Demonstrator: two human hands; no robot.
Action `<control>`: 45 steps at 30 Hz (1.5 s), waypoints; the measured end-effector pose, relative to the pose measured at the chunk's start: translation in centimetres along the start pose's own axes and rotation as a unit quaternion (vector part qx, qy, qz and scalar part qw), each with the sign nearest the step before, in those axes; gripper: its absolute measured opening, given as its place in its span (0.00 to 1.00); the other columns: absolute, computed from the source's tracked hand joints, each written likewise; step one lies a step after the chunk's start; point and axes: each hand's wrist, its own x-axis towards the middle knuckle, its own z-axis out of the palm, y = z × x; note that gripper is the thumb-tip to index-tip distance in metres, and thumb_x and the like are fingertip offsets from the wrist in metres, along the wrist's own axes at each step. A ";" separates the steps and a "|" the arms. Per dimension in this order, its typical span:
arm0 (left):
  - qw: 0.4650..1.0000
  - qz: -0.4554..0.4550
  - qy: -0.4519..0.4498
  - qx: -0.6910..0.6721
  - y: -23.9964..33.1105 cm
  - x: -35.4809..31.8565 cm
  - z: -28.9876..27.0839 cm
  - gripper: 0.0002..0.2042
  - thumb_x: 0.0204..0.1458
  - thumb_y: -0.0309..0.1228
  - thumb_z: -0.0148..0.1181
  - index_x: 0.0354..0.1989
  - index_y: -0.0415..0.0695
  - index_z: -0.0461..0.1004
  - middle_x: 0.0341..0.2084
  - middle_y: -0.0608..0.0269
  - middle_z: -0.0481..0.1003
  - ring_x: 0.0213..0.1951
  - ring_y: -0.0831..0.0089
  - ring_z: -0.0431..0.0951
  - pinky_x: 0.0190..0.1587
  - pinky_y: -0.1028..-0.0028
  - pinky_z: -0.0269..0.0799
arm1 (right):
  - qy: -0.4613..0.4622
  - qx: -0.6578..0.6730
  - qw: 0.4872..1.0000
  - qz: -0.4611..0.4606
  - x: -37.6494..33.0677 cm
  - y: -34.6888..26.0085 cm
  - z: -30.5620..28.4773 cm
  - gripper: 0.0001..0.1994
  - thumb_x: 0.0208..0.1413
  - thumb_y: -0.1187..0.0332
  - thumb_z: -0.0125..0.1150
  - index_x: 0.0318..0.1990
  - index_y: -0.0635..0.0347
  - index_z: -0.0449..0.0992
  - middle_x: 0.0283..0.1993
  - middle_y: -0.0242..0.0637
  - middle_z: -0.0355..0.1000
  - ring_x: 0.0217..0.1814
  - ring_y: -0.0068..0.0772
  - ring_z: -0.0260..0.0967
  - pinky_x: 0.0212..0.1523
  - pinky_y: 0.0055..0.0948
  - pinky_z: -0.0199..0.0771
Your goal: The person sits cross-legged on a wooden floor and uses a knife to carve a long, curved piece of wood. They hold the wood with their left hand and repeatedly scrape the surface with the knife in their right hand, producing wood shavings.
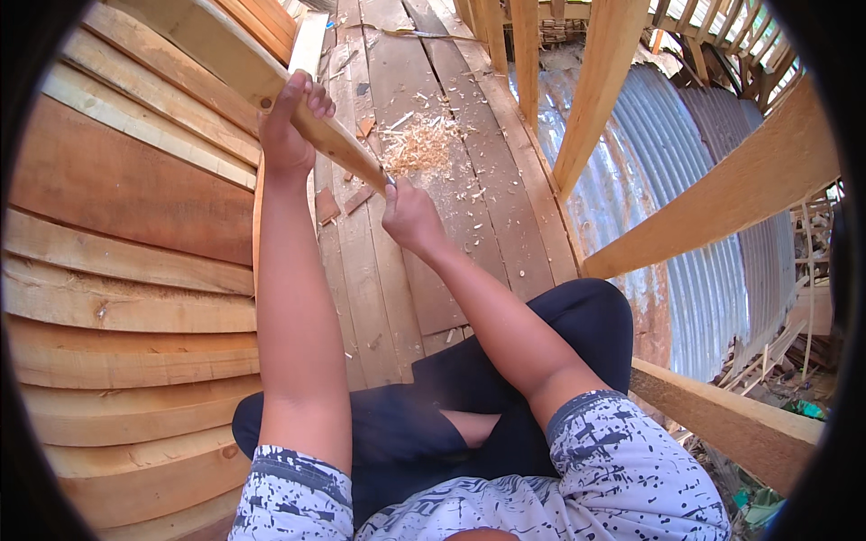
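Observation:
A long wooden plank (221, 50) slants from the upper left down toward the middle. My left hand (287, 135) is closed around it partway along, fingers over its edge. At the plank's near end, my right hand (411, 216) is closed on a small tool with a metal tip (390, 180); the rest of the tool is hidden in the fist, so its kind cannot be made out. That tip touches or lies right beside the plank's end. Just beyond my right hand, a pile of pale wood shavings (420, 146) lies on the board floor (487, 225).
Boards (126, 298) line the left side. Wooden posts (600, 86) and a slanting beam (713, 198) stand on the right, with corrugated metal sheets (686, 216) beyond them. Small brown wood scraps (327, 206) lie near the plank. My crossed legs (397, 442) take up the near floor.

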 end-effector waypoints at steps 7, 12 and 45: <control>1.000 0.005 -0.007 0.001 -0.1 -0.2 0.4 0.11 0.55 0.37 0.61 0.31 0.43 0.69 0.21 0.65 0.65 0.26 0.75 0.66 0.33 0.72 0.64 | -0.077 -0.082 0.990 0.080 -0.6 0.4 -0.6 0.18 0.66 0.64 0.43 0.48 0.71 0.73 0.45 0.58 0.75 0.48 0.56 0.75 0.51 0.49 0.74; 1.000 -0.014 -0.015 -0.004 0.2 -0.7 0.0 0.12 0.55 0.38 0.62 0.30 0.43 0.69 0.21 0.65 0.65 0.26 0.75 0.66 0.34 0.72 0.64 | -0.116 -0.101 0.985 0.082 -0.3 1.1 0.1 0.17 0.64 0.64 0.45 0.46 0.72 0.74 0.44 0.59 0.75 0.48 0.56 0.75 0.50 0.48 0.75; 1.000 -0.004 -0.021 -0.003 0.2 -1.2 0.4 0.12 0.55 0.37 0.62 0.31 0.42 0.70 0.20 0.63 0.67 0.25 0.74 0.67 0.34 0.72 0.64 | -0.137 -0.206 0.964 0.098 0.4 2.5 -1.9 0.15 0.62 0.63 0.50 0.43 0.66 0.76 0.42 0.52 0.78 0.47 0.54 0.76 0.48 0.47 0.75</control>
